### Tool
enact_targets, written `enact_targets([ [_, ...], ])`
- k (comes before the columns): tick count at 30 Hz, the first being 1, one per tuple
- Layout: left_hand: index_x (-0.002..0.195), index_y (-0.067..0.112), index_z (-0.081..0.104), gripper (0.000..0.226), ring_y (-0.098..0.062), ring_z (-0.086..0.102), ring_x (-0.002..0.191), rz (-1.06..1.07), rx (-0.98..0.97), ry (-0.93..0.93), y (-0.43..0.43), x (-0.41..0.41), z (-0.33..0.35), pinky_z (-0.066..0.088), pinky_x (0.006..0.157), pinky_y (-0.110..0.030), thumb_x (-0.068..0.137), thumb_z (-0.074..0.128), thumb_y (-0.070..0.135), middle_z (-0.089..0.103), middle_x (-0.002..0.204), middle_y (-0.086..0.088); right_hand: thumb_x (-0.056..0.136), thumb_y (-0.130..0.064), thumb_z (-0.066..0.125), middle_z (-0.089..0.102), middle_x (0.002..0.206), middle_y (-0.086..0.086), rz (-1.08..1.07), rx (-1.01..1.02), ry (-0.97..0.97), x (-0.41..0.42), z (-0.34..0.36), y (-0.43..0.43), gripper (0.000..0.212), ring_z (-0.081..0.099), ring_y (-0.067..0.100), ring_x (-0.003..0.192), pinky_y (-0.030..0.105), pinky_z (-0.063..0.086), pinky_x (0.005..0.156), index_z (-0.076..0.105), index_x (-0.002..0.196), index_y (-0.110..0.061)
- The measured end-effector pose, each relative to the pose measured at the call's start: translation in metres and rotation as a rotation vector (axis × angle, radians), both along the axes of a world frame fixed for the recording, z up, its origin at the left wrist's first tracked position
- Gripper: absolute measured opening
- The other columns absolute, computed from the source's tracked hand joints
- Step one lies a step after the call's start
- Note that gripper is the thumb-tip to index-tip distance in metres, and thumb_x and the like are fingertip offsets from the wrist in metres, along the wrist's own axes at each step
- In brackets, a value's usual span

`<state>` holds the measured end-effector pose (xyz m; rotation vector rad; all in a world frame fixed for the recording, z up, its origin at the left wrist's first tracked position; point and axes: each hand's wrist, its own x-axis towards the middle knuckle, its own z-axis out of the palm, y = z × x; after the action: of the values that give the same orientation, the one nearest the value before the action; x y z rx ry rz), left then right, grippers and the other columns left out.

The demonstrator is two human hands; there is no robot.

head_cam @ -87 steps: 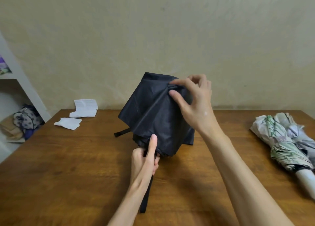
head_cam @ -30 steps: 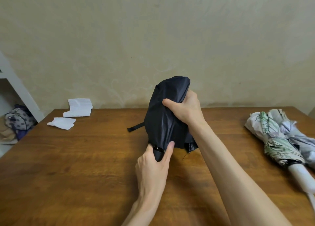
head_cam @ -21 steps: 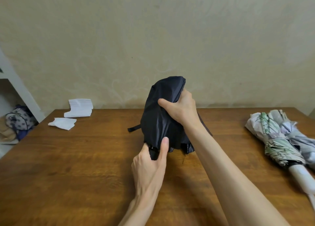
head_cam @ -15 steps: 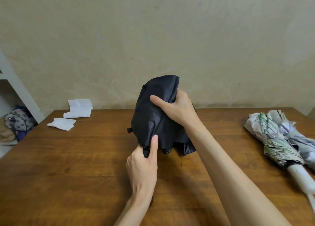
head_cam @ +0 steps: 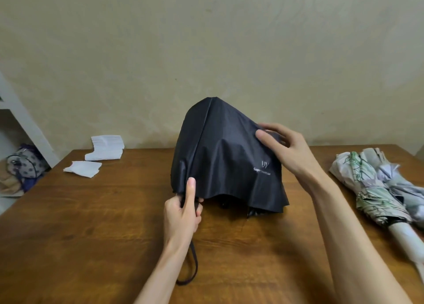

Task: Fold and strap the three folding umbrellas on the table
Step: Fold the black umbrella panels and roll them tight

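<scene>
A black folding umbrella [head_cam: 220, 157] is held above the middle of the wooden table [head_cam: 91, 223], its canopy loose and spread, with white "UV" lettering on one panel. My left hand [head_cam: 183, 214] grips its handle under the canopy's lower edge, thumb pointing up against the fabric; the wrist loop hangs below. My right hand [head_cam: 284, 147] pinches a fold of the canopy at its upper right. A green-and-white patterned umbrella [head_cam: 369, 189] with a white handle lies at the table's right, with a pale grey umbrella [head_cam: 403, 184] beside it.
Two small stacks of white paper [head_cam: 105, 147] lie at the table's back left corner. A white shelf [head_cam: 25, 125] stands off the left edge with a spotted bag [head_cam: 25, 164] under it. A beige wall rises behind the table.
The canopy was bunched tight under my right hand; now it has spread loose and wide. My right hand has let go its full grip and moved right to pinch a fold.
</scene>
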<state>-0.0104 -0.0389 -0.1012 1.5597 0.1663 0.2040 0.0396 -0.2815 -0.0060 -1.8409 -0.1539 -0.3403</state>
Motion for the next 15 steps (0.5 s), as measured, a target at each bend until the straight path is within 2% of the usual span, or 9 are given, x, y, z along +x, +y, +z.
enact_targets([
  [2, 0.079, 0.002, 0.068, 0.068, -0.011, 0.043, 0.044, -0.014, -0.014, 0.019, 0.001, 0.001, -0.002, 0.030, 0.042, -0.025, 0.097, 0.051, 0.065, 0.053, 0.059, -0.006, 0.091, -0.040, 0.082, 0.076, 0.119, -0.009, 0.027, -0.003, -0.013, 0.000, -0.002, -0.010, 0.033, 0.074, 0.010, 0.110, 0.028, 0.058, 0.092, 0.076, 0.124, -0.039],
  [4, 0.080, 0.004, 0.069, 0.067, -0.010, 0.043, 0.045, -0.013, -0.018, 0.028, 0.003, 0.002, -0.003, 0.031, 0.043, -0.026, 0.095, 0.052, 0.067, 0.054, 0.059, -0.005, 0.090, -0.041, 0.082, 0.076, 0.119, -0.001, 0.056, 0.014, -0.011, 0.000, 0.000, -0.017, 0.029, 0.075, 0.018, 0.107, 0.037, 0.059, 0.095, 0.078, 0.118, -0.034],
  [8, 0.079, 0.004, 0.068, 0.069, -0.012, 0.042, 0.046, 0.004, -0.025, 0.037, 0.009, 0.005, -0.004, 0.030, 0.044, -0.028, 0.092, 0.052, 0.070, 0.053, 0.061, -0.007, 0.093, -0.043, 0.078, 0.076, 0.096, 0.010, 0.046, -0.166, 0.043, 0.000, 0.001, -0.031, 0.028, 0.073, 0.021, 0.098, 0.038, 0.052, 0.097, 0.075, 0.096, -0.016],
  [10, 0.077, 0.004, 0.067, 0.069, -0.012, 0.042, 0.047, 0.015, -0.011, 0.025, 0.012, 0.007, -0.004, 0.031, 0.044, -0.028, 0.093, 0.053, 0.070, 0.053, 0.061, -0.008, 0.095, -0.036, 0.078, 0.069, 0.086, 0.007, 0.040, -0.170, 0.031, 0.002, -0.001, -0.037, 0.020, 0.066, 0.019, 0.089, 0.037, 0.049, 0.093, 0.073, 0.091, -0.017],
  [11, 0.077, 0.004, 0.068, 0.069, -0.011, 0.043, 0.047, 0.017, -0.003, 0.015, 0.013, 0.007, -0.004, 0.031, 0.044, -0.028, 0.093, 0.054, 0.070, 0.053, 0.061, -0.008, 0.097, -0.033, 0.076, 0.065, 0.085, 0.004, 0.053, -0.110, 0.008, 0.002, 0.000, -0.037, 0.016, 0.061, 0.018, 0.085, 0.037, 0.047, 0.089, 0.072, 0.090, -0.019],
  [13, 0.079, 0.002, 0.069, 0.070, -0.011, 0.044, 0.047, 0.016, 0.004, -0.004, 0.012, 0.007, -0.005, 0.032, 0.044, -0.027, 0.093, 0.055, 0.069, 0.054, 0.060, -0.006, 0.102, -0.026, 0.070, 0.064, 0.096, 0.008, 0.098, 0.113, -0.035, 0.001, 0.003, -0.032, 0.009, 0.058, 0.019, 0.090, 0.039, 0.043, 0.085, 0.072, 0.098, -0.018],
  [15, 0.081, 0.000, 0.070, 0.069, -0.011, 0.045, 0.048, 0.010, 0.021, -0.028, 0.011, 0.006, -0.006, 0.033, 0.043, -0.025, 0.093, 0.057, 0.067, 0.054, 0.059, -0.005, 0.106, -0.022, 0.063, 0.067, 0.106, 0.011, 0.172, 0.351, -0.018, -0.002, 0.007, -0.021, 0.011, 0.062, 0.021, 0.095, 0.034, 0.049, 0.084, 0.066, 0.111, -0.012],
])
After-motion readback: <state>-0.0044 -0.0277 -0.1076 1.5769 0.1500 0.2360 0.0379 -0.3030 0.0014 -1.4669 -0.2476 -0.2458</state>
